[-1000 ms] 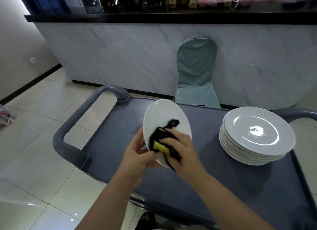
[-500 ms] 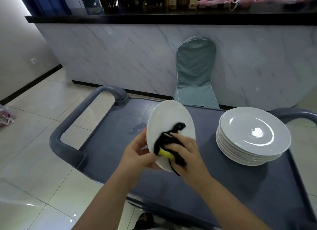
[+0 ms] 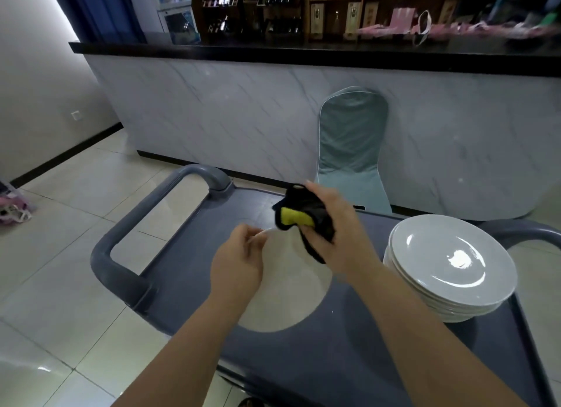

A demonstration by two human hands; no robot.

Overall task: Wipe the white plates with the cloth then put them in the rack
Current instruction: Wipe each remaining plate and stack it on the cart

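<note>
One white plate (image 3: 288,294) hangs blurred and nearly flat over the grey cart top (image 3: 334,364). My left hand (image 3: 239,264) holds it by the far rim with curled fingers. Just above the plate's far edge, my right hand (image 3: 337,239) grips a black and yellow cloth (image 3: 299,218), lifted off the plate's surface. A stack of several white plates (image 3: 449,267) stands on the right side of the cart. No rack is in view.
The cart has a grey handle (image 3: 127,239) at its left end and another at the right edge. A pale green covered chair (image 3: 352,151) stands behind it against a marble-fronted counter (image 3: 243,112). Tiled floor lies to the left.
The plate has tipped from upright and facing me to nearly flat and lower. My right hand has lifted the cloth off it, up and to the right. The camera has tilted upward.
</note>
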